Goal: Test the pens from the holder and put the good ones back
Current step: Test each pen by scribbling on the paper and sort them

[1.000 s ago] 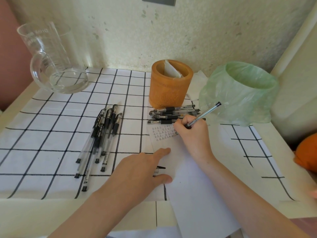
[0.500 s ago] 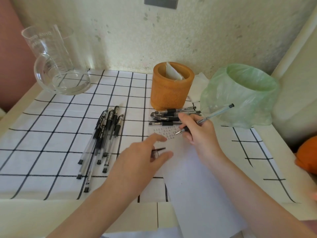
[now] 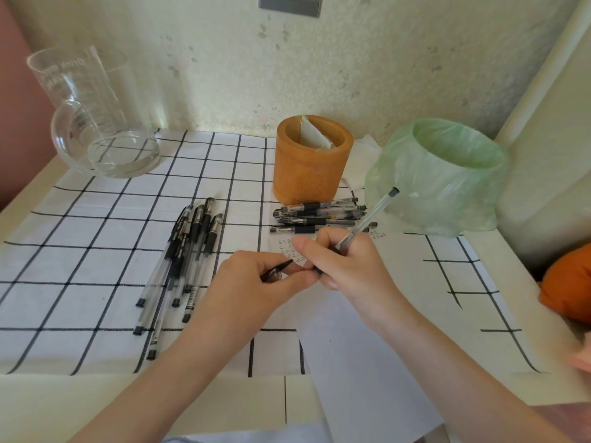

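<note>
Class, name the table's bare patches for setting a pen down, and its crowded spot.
Free: checked white cloth between the clear glass jug and the row of capped pens; cloth below the green-bagged bin. Crowded: before the orange wooden holder, where loose pens, left hand and right hand meet.

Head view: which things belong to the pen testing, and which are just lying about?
Job: clear-barrelled pen in right hand; black pen cap in left hand; scribbled white paper sheet; left heap of black-gripped pens; second heap beside orange-brown wooden cylindrical holder; probably green bag-lined bin.
Lying about: clear glass jug; orange rounded object at right edge.
</note>
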`<move>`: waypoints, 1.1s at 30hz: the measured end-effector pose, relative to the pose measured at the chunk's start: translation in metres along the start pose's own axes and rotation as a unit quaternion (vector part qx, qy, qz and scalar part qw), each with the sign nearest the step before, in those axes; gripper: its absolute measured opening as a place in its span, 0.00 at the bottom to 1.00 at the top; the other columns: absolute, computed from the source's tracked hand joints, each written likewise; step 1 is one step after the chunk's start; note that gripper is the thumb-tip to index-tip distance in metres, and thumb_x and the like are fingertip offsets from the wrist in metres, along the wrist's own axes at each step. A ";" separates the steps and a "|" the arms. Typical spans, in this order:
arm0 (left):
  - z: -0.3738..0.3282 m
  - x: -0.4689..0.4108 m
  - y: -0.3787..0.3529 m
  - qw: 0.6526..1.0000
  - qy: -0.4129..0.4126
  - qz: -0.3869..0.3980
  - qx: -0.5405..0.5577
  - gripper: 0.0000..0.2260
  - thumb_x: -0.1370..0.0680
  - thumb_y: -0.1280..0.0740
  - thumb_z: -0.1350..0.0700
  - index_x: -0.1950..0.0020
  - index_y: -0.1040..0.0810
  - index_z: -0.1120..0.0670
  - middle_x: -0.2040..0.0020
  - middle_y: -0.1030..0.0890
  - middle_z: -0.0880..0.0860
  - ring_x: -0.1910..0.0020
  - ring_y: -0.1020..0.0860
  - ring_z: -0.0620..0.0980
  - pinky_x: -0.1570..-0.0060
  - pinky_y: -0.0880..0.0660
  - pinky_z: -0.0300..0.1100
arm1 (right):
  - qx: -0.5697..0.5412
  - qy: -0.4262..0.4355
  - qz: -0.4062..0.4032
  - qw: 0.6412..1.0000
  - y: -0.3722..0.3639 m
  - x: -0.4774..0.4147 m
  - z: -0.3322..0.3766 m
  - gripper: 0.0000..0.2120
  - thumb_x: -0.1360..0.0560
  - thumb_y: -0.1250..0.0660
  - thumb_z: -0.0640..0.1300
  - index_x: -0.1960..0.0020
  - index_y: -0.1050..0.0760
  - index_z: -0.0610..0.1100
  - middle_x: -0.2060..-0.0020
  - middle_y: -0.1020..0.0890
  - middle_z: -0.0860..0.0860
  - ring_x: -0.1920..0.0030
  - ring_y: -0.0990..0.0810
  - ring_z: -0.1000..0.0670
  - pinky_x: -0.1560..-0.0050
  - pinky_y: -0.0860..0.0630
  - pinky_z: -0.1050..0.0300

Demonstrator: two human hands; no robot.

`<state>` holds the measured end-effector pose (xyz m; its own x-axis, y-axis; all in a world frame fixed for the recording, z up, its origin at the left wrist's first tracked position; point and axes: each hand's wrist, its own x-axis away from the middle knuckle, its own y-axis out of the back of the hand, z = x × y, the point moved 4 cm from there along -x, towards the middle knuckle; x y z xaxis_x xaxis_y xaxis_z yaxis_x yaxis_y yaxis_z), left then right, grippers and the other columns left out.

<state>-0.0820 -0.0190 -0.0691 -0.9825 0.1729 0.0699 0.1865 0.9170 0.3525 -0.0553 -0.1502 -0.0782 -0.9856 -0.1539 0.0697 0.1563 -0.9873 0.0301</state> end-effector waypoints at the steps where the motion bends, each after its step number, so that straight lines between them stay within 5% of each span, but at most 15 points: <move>1: 0.000 0.000 0.000 1.000 0.006 -0.002 0.003 0.05 0.29 0.29 0.49 0.62 0.16 0.48 0.79 0.38 0.46 0.77 0.41 0.44 0.77 0.44 0.31 | 0.002 0.000 -0.002 1.000 0.000 0.000 0.000 0.18 0.25 0.33 0.37 0.72 0.32 0.40 0.81 0.31 0.51 0.82 0.40 0.57 0.78 0.41 0.68; 5: 0.003 -0.002 0.000 1.000 0.004 -0.016 -0.012 0.05 0.31 0.28 0.48 0.62 0.16 0.48 0.79 0.36 0.45 0.78 0.38 0.43 0.77 0.41 0.30 | -0.004 -0.009 -0.021 1.000 -0.001 0.001 -0.001 0.20 0.25 0.32 0.37 0.74 0.34 0.42 0.76 0.31 0.42 0.82 0.40 0.57 0.78 0.41 0.68; 13: 0.006 -0.005 0.002 0.998 -0.015 -0.046 -0.048 0.07 0.31 0.29 0.46 0.61 0.19 0.48 0.79 0.35 0.44 0.78 0.37 0.42 0.77 0.41 0.30 | -0.022 -0.040 -0.025 0.999 -0.001 0.001 0.002 0.15 0.25 0.32 0.44 0.66 0.29 0.37 0.84 0.33 0.55 0.83 0.40 0.57 0.79 0.42 0.67; 19: 0.005 -0.005 0.006 0.999 0.002 -0.039 -0.022 0.18 0.38 0.23 0.47 0.53 0.24 0.44 0.80 0.36 0.44 0.79 0.37 0.41 0.75 0.38 0.28 | -0.097 -0.027 -0.072 0.992 0.007 -0.001 0.009 0.19 0.26 0.31 0.46 0.69 0.37 0.44 0.84 0.38 0.53 0.83 0.40 0.55 0.78 0.47 0.62; 33: 0.009 -0.002 -0.001 0.998 0.001 -0.038 -0.046 0.16 0.34 0.24 0.50 0.52 0.28 0.44 0.78 0.33 0.45 0.79 0.33 0.39 0.77 0.38 0.29 | -0.056 -0.002 0.025 0.998 -0.015 0.002 0.006 0.18 0.28 0.33 0.53 0.69 0.32 0.43 0.80 0.30 0.49 0.80 0.35 0.53 0.75 0.36 0.65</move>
<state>-0.0798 -0.0170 -0.0778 -0.9937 0.1040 0.0416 0.1117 0.8906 0.4409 -0.0594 -0.1354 -0.0727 -0.9766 -0.2026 0.0722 0.1963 -0.9768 -0.0860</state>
